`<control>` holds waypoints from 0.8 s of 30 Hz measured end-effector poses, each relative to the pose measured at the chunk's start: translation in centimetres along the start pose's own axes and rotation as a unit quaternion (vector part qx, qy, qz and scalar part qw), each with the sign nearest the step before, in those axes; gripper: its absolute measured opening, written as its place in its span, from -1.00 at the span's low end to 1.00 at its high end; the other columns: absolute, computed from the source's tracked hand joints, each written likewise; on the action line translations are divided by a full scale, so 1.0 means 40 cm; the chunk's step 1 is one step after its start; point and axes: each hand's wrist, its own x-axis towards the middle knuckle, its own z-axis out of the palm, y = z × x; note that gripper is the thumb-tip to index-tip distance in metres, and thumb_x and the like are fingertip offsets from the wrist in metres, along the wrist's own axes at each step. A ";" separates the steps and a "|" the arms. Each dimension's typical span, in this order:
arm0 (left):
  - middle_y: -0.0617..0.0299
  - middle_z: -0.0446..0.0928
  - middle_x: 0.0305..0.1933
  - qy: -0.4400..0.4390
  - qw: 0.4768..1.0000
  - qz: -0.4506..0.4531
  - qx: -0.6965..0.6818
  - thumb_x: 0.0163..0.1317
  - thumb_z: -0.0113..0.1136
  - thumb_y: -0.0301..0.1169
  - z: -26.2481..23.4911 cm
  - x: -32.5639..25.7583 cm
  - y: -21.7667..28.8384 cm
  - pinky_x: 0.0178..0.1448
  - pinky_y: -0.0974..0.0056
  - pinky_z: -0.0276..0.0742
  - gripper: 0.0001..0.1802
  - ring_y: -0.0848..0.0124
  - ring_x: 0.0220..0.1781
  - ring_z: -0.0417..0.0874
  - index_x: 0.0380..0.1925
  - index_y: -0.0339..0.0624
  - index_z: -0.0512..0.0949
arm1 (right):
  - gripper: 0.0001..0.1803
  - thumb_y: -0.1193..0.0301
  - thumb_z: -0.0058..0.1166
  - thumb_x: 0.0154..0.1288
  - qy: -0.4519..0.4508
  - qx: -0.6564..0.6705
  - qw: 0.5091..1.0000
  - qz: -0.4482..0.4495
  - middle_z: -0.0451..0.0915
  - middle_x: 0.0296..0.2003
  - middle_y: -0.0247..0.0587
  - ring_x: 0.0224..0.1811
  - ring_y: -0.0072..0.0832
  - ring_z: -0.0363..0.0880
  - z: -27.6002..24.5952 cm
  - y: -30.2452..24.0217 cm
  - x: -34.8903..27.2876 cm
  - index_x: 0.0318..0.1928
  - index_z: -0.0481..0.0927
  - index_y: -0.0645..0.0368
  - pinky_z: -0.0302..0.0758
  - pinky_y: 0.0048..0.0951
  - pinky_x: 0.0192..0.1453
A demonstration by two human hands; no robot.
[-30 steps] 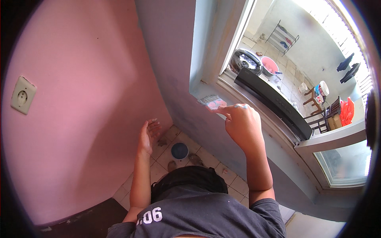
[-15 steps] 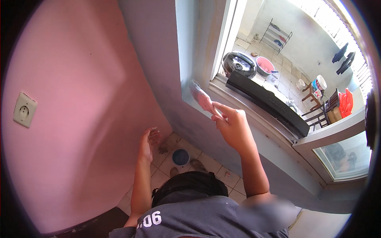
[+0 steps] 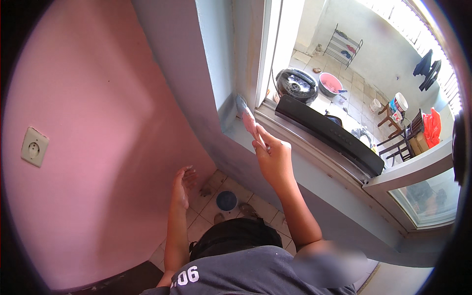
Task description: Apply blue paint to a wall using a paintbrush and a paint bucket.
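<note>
My right hand [image 3: 273,158] grips the handle of a paintbrush [image 3: 247,117]. The brush's bristle end touches the inner corner of the grey-blue window recess [image 3: 216,73], just above the sill [image 3: 236,135]. My left hand [image 3: 181,186] hangs lower down with its fingers apart, close to the pink wall [image 3: 98,147], holding nothing. Below both hands, a small round blue container [image 3: 226,200] sits on the tiled floor.
A white wall socket [image 3: 33,149] is on the pink wall at the left. The open window frame [image 3: 268,54] leads to a yard with a black round tub [image 3: 296,83], a pink basin [image 3: 330,83], a wire rack and chairs. A black bag rests against my chest [image 3: 231,238].
My right hand has moved up and left along the sill, bringing the brush into the recess corner. My left hand stays low near the pink wall.
</note>
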 end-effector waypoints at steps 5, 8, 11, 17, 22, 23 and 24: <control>0.30 0.55 0.00 0.014 1.000 -0.004 0.007 0.36 -0.08 -0.03 -0.006 -0.007 0.007 0.03 0.26 0.41 -0.58 0.40 0.02 0.57 0.06 0.01 0.51 | -0.53 0.52 0.12 0.21 -0.003 -0.020 1.000 -0.005 0.60 -0.50 -0.02 -0.46 -0.62 0.49 0.001 -0.003 0.018 0.18 0.54 0.16 0.48 -0.50 -0.27; 0.32 0.54 0.02 0.023 0.999 0.007 0.023 0.34 -0.06 0.02 -0.010 -0.015 0.012 0.03 0.27 0.40 -0.54 0.42 0.03 0.56 0.07 0.03 0.50 | -0.53 0.52 0.12 0.20 0.002 -0.025 1.000 -0.014 0.60 -0.50 -0.01 -0.46 -0.62 0.49 0.005 -0.002 0.026 0.17 0.54 0.16 0.48 -0.50 -0.25; 0.32 0.54 0.02 0.029 0.999 0.009 0.021 0.34 -0.05 0.03 -0.020 -0.014 0.009 0.02 0.28 0.39 -0.54 0.43 0.03 0.56 0.07 0.05 0.50 | -0.53 0.53 0.11 0.19 0.003 -0.026 1.000 -0.018 0.61 -0.50 -0.02 -0.45 -0.62 0.50 0.011 -0.005 0.032 0.16 0.55 0.17 0.49 -0.49 -0.24; 0.35 0.55 0.01 0.024 1.000 0.011 0.014 0.34 -0.06 0.02 -0.015 -0.018 0.008 0.01 0.30 0.39 -0.56 0.44 0.02 0.57 0.07 0.06 0.51 | -0.58 0.47 -0.01 0.25 -0.026 0.018 0.999 0.000 0.54 -0.44 0.23 -0.42 0.08 0.52 0.023 -0.007 0.039 0.15 0.53 0.11 0.49 -0.25 -0.26; 0.36 0.57 -0.01 0.009 1.000 0.007 0.003 0.35 -0.05 -0.01 -0.010 -0.011 -0.008 0.01 0.31 0.39 -0.58 0.46 0.02 0.57 0.07 0.07 0.51 | -0.62 0.40 0.07 0.26 -0.152 0.053 0.986 0.048 0.54 -0.50 0.20 -0.54 -0.44 0.47 -0.016 -0.031 0.032 0.11 0.57 0.06 0.47 -0.35 -0.27; 0.36 0.57 -0.01 0.014 1.000 -0.001 0.004 0.35 -0.05 -0.01 -0.008 -0.011 -0.008 0.01 0.31 0.39 -0.58 0.46 0.02 0.57 0.07 0.08 0.52 | -0.64 0.36 0.07 0.29 -0.155 0.038 0.987 0.012 0.55 -0.52 0.16 -0.51 -0.59 0.42 -0.027 -0.019 0.021 0.10 0.59 0.03 0.48 -0.37 -0.27; 0.36 0.57 0.00 0.019 1.000 -0.009 0.005 0.35 -0.05 -0.01 -0.007 -0.010 -0.008 0.00 0.31 0.40 -0.58 0.46 0.01 0.58 0.07 0.08 0.52 | -0.64 0.36 0.07 0.29 -0.155 0.039 0.987 0.012 0.55 -0.52 0.16 -0.51 -0.59 0.42 -0.039 -0.014 0.011 0.10 0.59 0.03 0.48 -0.37 -0.27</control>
